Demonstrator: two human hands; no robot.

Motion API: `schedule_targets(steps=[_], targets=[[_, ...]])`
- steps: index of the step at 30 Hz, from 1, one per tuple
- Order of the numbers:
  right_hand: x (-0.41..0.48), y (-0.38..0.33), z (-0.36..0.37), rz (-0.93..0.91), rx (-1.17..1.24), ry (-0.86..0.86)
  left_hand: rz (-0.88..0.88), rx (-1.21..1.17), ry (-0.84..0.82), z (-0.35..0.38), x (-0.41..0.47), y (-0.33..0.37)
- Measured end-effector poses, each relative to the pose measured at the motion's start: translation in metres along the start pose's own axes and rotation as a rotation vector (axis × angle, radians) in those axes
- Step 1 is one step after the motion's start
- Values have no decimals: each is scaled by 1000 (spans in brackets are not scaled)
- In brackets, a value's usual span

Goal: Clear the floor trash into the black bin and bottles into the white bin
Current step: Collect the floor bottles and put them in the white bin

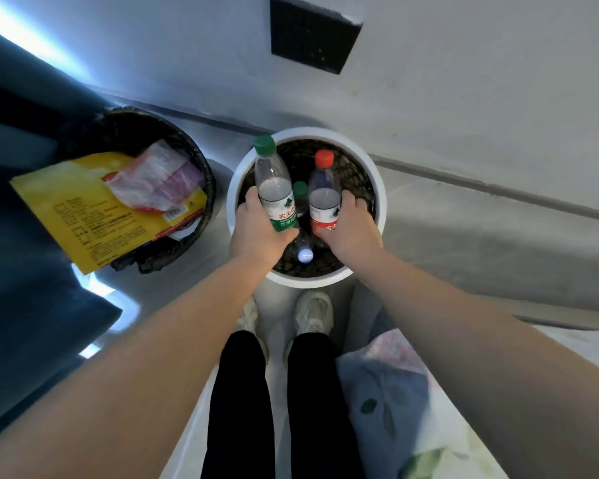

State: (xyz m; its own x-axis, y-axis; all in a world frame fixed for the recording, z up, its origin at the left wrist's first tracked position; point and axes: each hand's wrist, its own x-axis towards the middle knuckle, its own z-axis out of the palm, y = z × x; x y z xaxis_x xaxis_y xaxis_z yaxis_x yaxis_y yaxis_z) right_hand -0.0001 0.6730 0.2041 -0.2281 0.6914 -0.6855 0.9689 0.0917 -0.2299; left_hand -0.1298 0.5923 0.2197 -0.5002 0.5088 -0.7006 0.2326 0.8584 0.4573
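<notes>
**Bottle Deposit: Both Hands Loaded**

The left hand (256,231) is curled around the green-capped bottle (275,191), and the right hand (350,229) is curled around the red-capped bottle (324,193). Both bottles are over the mouth of the white bin (380,205) at frame centre. Lower each bottle below the rim before letting go, so that neither bounces out.

Contents:
- The black bin (187,140), centre left, holds a yellow packet (83,209) that overhangs its rim, and a clear wrapper (153,181).
- The white bin already holds at least two other bottles.
</notes>
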Motion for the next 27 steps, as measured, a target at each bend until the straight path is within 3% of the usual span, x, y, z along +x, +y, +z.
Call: schedule_targets(steps=[5, 11, 19, 27], targets=[[-83, -24, -43, -195, -305, 43, 153, 542, 13, -65, -79, 2], [-181, -47, -80, -356, -535, 141, 112, 756, 112, -134, -181, -11], [-253, -78, -74, -593, -687, 155, -93, 655, 307, -153, -287, -76], [-322, -130, -18, -1014, -848, 26, -451, 378, 425, -127, -395, -155]])
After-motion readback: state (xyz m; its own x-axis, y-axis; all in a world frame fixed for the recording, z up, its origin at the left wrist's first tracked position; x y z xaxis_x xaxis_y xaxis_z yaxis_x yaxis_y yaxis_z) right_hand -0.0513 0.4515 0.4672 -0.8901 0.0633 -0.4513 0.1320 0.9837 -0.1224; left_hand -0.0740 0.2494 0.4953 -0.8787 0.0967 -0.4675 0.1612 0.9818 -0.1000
